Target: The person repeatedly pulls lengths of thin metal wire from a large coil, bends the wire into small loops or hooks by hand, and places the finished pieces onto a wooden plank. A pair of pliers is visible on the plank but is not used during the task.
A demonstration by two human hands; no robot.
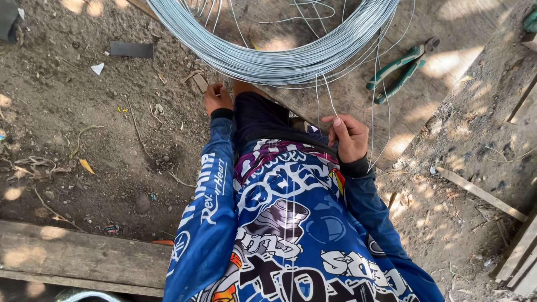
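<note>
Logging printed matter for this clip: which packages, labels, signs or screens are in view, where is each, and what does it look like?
No packages, signs or screens.
Printed shirt: worn by the person, bottom centre; blue with white, purple and orange graphic lettering on chest and sleeves.
Small white scrap: on the dirt, upper left; too small to tell whether it is a label.
Dark flat rectangle: on the dirt beside the scrap; no print shows.

We see bare, dusty brown earth (pixel 84 145) strewn with twigs and scraps, dappled with patches of sunlight. A weathered grey wooden plank (pixel 78 257) lies along the lower left; rough wooden boards (pixel 517 257) lie at the right edge.
</note>
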